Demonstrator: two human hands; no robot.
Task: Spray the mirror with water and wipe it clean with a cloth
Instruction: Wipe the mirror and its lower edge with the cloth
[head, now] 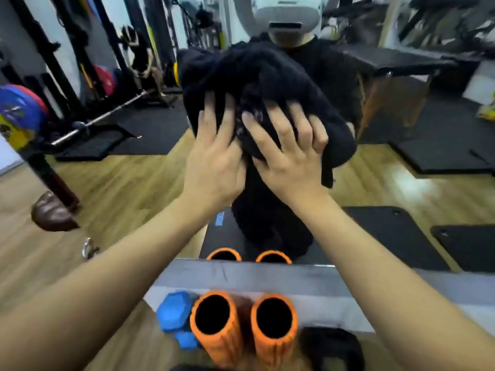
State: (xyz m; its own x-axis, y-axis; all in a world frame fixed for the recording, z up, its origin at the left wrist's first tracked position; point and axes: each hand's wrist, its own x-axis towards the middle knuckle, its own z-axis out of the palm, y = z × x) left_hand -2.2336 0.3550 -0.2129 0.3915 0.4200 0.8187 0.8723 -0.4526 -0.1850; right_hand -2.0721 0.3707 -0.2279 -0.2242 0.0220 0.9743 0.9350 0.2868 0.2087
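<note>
Black, soft, bunching terry cloth is yielding under both hands, left hand pressing with straight fingers and right hand gripping a fold against the hard, slick mirror, so broad palm pressure suits it best.

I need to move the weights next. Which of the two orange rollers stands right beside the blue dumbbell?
The left roller. The blue dumbbell sits against its left side, while the right roller stands on the far side, away from the dumbbell.
</note>
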